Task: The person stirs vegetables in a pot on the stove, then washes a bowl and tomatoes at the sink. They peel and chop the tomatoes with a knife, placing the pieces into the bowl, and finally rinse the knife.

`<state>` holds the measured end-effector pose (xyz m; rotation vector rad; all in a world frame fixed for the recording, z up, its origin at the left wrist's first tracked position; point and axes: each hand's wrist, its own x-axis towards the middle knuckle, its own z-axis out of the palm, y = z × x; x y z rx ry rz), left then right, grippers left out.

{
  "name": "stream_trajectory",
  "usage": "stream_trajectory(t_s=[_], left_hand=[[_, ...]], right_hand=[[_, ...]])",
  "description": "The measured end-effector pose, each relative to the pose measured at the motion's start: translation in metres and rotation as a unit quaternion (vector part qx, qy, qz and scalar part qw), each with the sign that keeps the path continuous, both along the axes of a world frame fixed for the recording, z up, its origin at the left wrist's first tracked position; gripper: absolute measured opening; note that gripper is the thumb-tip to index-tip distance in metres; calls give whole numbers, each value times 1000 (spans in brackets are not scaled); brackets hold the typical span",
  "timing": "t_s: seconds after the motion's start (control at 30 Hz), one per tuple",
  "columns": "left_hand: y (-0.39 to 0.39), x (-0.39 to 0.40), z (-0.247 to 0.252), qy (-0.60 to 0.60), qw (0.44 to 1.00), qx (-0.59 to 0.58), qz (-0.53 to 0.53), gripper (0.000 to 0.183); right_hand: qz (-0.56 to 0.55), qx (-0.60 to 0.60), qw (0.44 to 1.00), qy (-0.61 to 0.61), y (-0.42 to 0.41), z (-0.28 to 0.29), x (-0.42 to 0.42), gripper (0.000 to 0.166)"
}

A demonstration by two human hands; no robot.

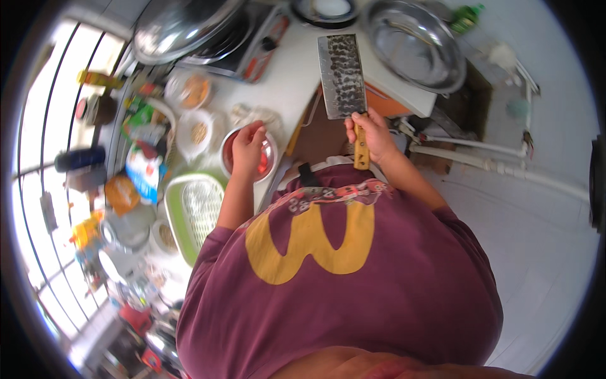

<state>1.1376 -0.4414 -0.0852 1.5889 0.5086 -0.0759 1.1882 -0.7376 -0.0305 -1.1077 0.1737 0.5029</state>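
Note:
My right hand (374,135) grips the yellowish handle (361,147) of a cleaver. Its broad rectangular blade (343,76), with a dark mottled face, points away from me, beyond the counter edge. My left hand (248,144) is over a small metal bowl (271,163), with its fingers loosely bent and nothing visible between them. Something red (262,163) lies inside the bowl, partly covered by the hand. Just beyond the bowl is a crumpled, clear plastic bag (265,116).
A green and white draining basket (173,222) stands left of me, near a white bowl of pale grains (199,134) and a tub of orange food (194,90). Farther away are a lidded pan (184,28) on a cooker and a large steel basin (412,52). White pipes (473,156) run along the right wall.

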Motion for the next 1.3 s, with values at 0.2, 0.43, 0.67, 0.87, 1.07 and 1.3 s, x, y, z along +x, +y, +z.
stream_trajectory(t_s=[0.2, 0.43, 0.67, 0.87, 1.07, 1.3], left_hand=[[-107, 80, 48, 6, 986, -84, -140, 26], [-295, 189, 107, 92, 868, -61, -484, 48], [-478, 275, 114, 73, 803, -49, -589, 30], [-583, 322, 105, 129, 787, -3, -603, 28], [-669, 353, 64, 255, 776, -77, -572, 24], [-735, 370, 26, 282, 758, -121, -576, 24]], right_hand=[[-157, 97, 982, 42, -83, 8, 27, 16], [-244, 213, 946, 25, -180, 6, 88, 21], [-257, 133, 956, -53, -323, 18, 155, 33], [-408, -281, 868, -20, -504, 4, 210, 33], [-396, -696, 591, -101, -660, 24, 285, 47], [-288, -783, 551, -22, -676, 19, 309, 51]])
